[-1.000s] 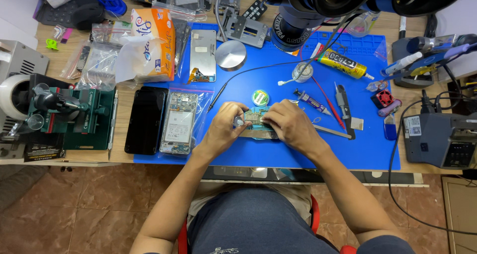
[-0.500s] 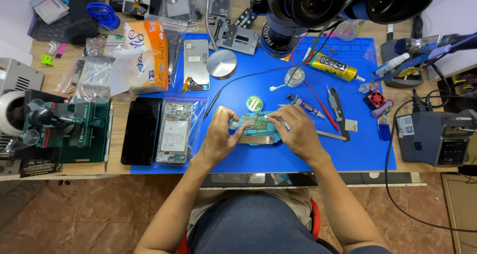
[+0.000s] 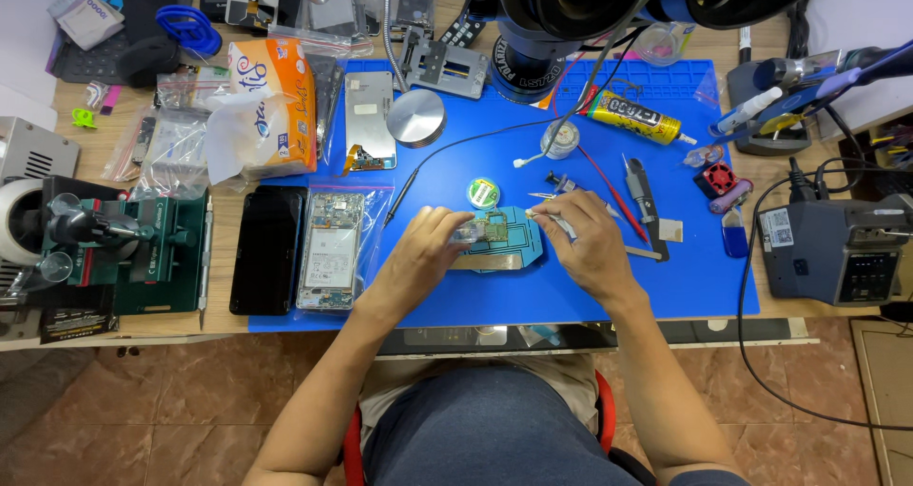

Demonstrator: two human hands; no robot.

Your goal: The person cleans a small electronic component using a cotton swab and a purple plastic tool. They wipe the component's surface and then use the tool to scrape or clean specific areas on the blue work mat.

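Now the left hand [image 3: 428,248] pinches a small circuit board [image 3: 492,227] on the blue mat [image 3: 609,286] while the right hand [image 3: 585,239] grips tweezers [image 3: 544,216] beside it.

Both bare forearms reach away from the body and converge toward the middle. The left hand [image 3: 430,248] lies palm down, fingers curled forward with the tips pinched together. The right hand [image 3: 588,242] sits just to its right, knuckles up, fingers bent inward toward the left hand's fingertips.
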